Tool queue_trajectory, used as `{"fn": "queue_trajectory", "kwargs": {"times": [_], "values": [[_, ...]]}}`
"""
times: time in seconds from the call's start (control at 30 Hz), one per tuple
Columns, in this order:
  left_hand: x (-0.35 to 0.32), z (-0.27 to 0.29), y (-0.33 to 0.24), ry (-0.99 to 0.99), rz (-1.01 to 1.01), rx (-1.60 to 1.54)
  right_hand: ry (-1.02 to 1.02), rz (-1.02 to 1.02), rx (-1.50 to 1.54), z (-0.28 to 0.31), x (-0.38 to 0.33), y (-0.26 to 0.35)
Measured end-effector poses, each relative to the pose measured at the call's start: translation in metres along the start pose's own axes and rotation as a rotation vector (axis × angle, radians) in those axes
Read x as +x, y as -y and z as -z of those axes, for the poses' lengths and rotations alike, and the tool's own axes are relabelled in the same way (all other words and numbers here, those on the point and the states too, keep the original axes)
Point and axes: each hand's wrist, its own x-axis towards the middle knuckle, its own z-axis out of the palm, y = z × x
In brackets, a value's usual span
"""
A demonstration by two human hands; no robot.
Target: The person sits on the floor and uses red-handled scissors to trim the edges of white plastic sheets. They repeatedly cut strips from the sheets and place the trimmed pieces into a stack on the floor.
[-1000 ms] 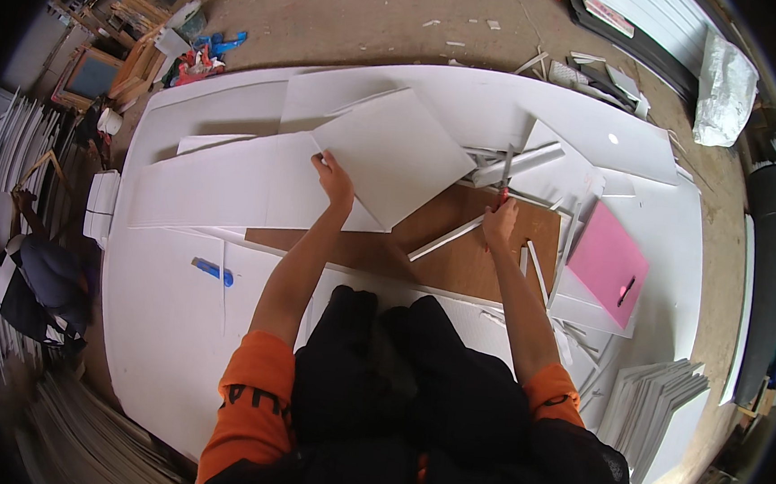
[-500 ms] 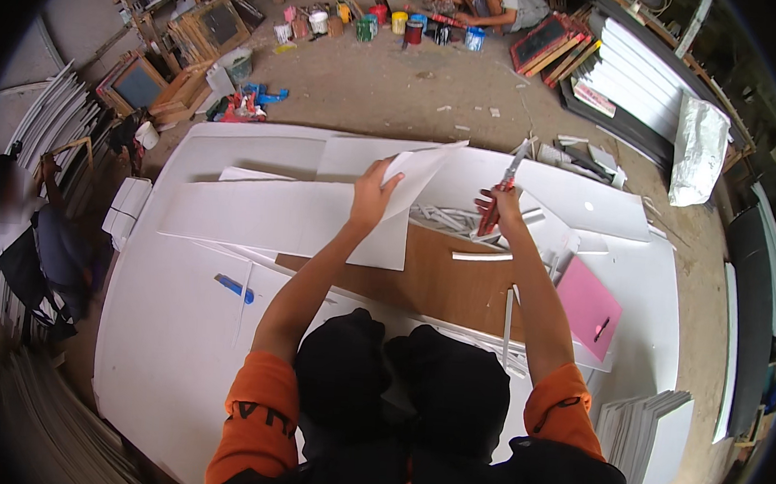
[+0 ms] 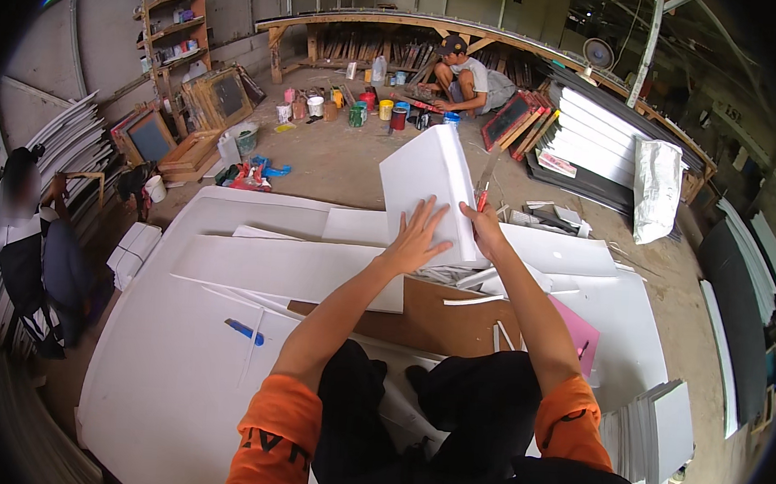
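A folded white sheet of board (image 3: 415, 174) stands tilted above the far middle of the table, with a narrow fold or edge strip along its right side. My left hand (image 3: 420, 238) lies against its face, fingers spread. At the sheet's right edge, my right hand (image 3: 486, 231) is closed round a red-handled cutting tool (image 3: 482, 199). The tool's long blade points up and away, and much of its handle is hidden by my fingers. Beneath my hands are white offcut strips (image 3: 457, 277) and a brown board (image 3: 437, 319).
White sheets cover the table (image 3: 157, 334). A blue utility knife (image 3: 243, 331) lies left, a pink sheet (image 3: 577, 336) right, near a stack of white panels (image 3: 654, 431). Paint pots (image 3: 385, 110) and a crouching person (image 3: 471, 81) are on the floor beyond; another person (image 3: 37, 244) is left.
The white sheet has been raised upright, and my left hand has shifted from gripping its edge to lying on its face. My right hand has moved left to the sheet with the tool.
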Motion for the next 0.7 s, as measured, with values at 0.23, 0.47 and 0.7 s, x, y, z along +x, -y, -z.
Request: {"fn": "queue_trajectory", "kwargs": {"times": [0.23, 0.47, 0.7], "values": [[0.068, -0.023, 0.023, -0.389, 0.309, -0.029, 0.075, 0.01, 0.045, 0.021, -0.02, -0.03], [0.075, -0.031, 0.054, -0.193, 0.175, 0.077, 0.048, -0.125, 0.159, 0.093, -0.025, -0.101], [0.076, -0.075, 0.049, 0.048, -0.068, 0.393, -0.13, -0.162, -0.144, 0.123, -0.013, -0.185]]}}
